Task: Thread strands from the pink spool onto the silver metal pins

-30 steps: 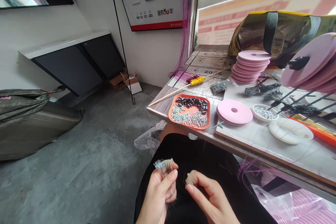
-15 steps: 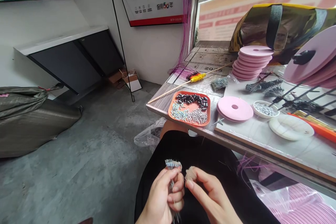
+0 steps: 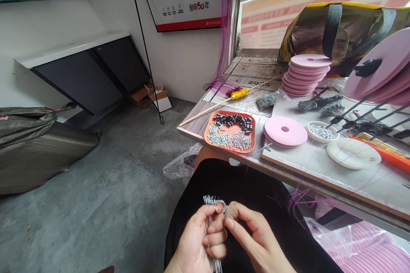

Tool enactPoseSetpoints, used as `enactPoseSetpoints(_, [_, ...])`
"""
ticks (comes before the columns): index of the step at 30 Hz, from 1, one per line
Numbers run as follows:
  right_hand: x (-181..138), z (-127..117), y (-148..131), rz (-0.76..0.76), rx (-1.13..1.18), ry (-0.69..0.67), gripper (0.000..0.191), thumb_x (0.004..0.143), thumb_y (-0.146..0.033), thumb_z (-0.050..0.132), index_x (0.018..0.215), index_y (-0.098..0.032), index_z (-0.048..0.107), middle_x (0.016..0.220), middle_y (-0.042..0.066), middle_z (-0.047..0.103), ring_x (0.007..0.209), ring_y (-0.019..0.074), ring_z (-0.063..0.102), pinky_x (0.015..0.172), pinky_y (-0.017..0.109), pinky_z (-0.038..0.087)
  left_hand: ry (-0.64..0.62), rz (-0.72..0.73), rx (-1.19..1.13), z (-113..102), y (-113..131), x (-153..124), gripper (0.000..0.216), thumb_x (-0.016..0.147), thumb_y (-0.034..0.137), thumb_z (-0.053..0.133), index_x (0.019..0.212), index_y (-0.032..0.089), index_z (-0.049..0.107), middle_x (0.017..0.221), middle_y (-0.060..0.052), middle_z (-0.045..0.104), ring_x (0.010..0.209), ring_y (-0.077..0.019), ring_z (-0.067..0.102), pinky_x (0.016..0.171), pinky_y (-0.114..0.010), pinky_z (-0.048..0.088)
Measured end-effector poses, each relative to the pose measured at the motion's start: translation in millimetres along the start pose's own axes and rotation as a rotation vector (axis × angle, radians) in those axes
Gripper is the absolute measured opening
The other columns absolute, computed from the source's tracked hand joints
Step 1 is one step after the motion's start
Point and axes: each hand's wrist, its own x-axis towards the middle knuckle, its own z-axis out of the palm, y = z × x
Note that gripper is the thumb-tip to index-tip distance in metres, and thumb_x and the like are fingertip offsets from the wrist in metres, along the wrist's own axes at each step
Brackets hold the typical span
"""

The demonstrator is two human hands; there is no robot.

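Over my black-clothed lap, my left hand (image 3: 200, 241) is closed on a bundle of thin wires (image 3: 210, 201) whose grey-blue tips fan out above my fingers; the stems run down through the fist. My right hand (image 3: 256, 243) pinches a small tan, bristly bundle (image 3: 231, 209) between thumb and forefinger. The two bundles touch each other. An orange tray (image 3: 208, 127) with black beads, silver beads and small tubes lies on the table edge just beyond my knees.
The table (image 3: 195, 126) carries a flat pink disc (image 3: 284, 131), a stack of pink discs (image 3: 306, 74), a white bowl of beads (image 3: 321, 132), a white ring (image 3: 352, 155), a long stick (image 3: 205, 113) and a bag (image 3: 346, 34). On the grey floor to the left lie stuffed sacks (image 3: 35, 149).
My hands have come together, so the two bundles that were apart now touch. The left hand's bundle turned from lying sideways to standing with its tips up.
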Motion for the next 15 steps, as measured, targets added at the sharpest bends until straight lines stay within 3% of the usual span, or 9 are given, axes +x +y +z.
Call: enactPoseSetpoints(15, [-0.2, 2.1, -1.0, -0.010, 0.013, 0.027, 0.028, 0.088, -0.035, 0.049, 0.067, -0.017, 0.053, 0.064, -0.001, 0.054, 0.063, 0.0138, 0.052, 0.063, 0.023, 0.041, -0.024, -0.004, -0.010, -1.1, 0.6, -0.1, 0.014, 0.063, 0.015, 0.066, 0.064, 0.011, 0.053, 0.037, 0.009, 0.038, 0.028, 0.0025, 0.016, 0.028, -0.008, 0.011])
